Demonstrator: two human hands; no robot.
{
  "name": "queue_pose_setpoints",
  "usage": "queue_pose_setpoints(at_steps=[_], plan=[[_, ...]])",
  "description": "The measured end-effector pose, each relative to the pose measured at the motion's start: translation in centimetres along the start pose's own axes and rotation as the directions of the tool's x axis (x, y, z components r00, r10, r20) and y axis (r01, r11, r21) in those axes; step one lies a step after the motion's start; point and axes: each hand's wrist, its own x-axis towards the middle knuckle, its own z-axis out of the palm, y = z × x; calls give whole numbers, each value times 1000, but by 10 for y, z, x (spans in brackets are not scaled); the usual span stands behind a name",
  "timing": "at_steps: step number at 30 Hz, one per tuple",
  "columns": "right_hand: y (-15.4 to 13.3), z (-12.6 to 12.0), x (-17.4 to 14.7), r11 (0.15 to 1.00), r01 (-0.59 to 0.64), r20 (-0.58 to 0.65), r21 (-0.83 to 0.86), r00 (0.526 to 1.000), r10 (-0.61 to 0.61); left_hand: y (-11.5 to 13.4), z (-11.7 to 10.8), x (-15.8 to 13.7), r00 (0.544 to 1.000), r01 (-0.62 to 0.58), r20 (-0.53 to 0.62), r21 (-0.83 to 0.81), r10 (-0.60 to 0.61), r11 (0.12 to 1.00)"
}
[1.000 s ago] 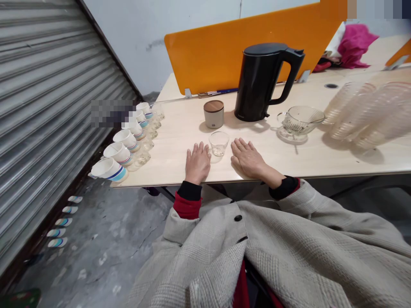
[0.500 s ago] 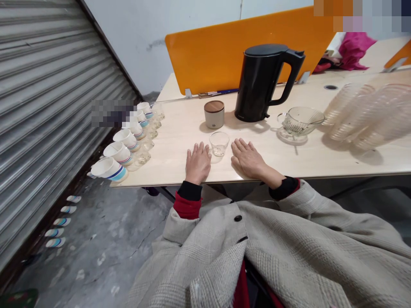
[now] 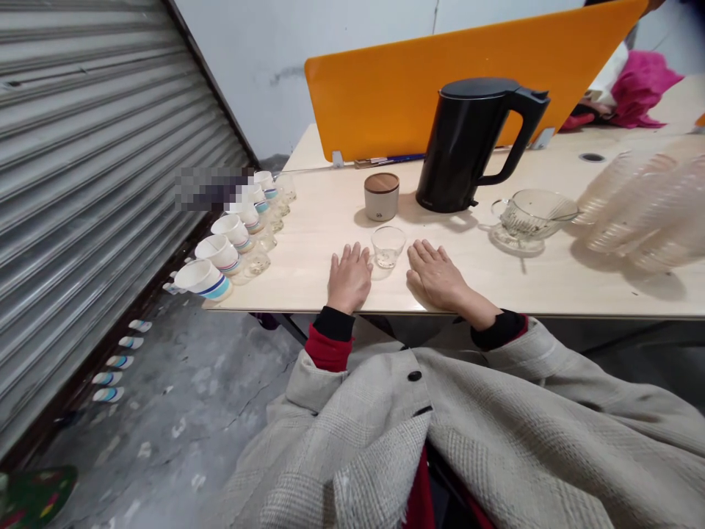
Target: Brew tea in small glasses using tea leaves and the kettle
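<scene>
Both my hands lie palm down on the pale tabletop (image 3: 308,272). My left hand (image 3: 351,278) is flat, its fingers stretched forward, just left of a small clear cup (image 3: 388,248) with dark bits at its bottom. On the cup's other side rests my right hand (image 3: 440,275), also flat and holding nothing. Behind the cup stands a grey canister (image 3: 381,202) with a wooden lid (image 3: 382,184). A black electric kettle (image 3: 463,147) is farther back, its handle to the right. Right of it, a glass cup (image 3: 532,213) sits on a glass saucer (image 3: 515,242).
White paper cups (image 3: 203,279) with coloured stripes line the table's left end, beside several small clear cups (image 3: 256,261). Stacks of clear plastic cups (image 3: 650,213) lie at the right. An orange divider (image 3: 380,103) stands behind the kettle. A metal shutter (image 3: 110,147) is at the left.
The view has shifted slightly, so everything appears a little farther right. My hands stay flat in the same places beside the cup.
</scene>
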Motion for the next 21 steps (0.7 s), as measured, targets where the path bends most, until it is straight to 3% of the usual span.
queue_pose_setpoints(at_steps=[21], plan=[[-1,-2,0,1000,-6,9,-6,1000,6,0,-1,-2,1000,-8,-6,6,8,1000]])
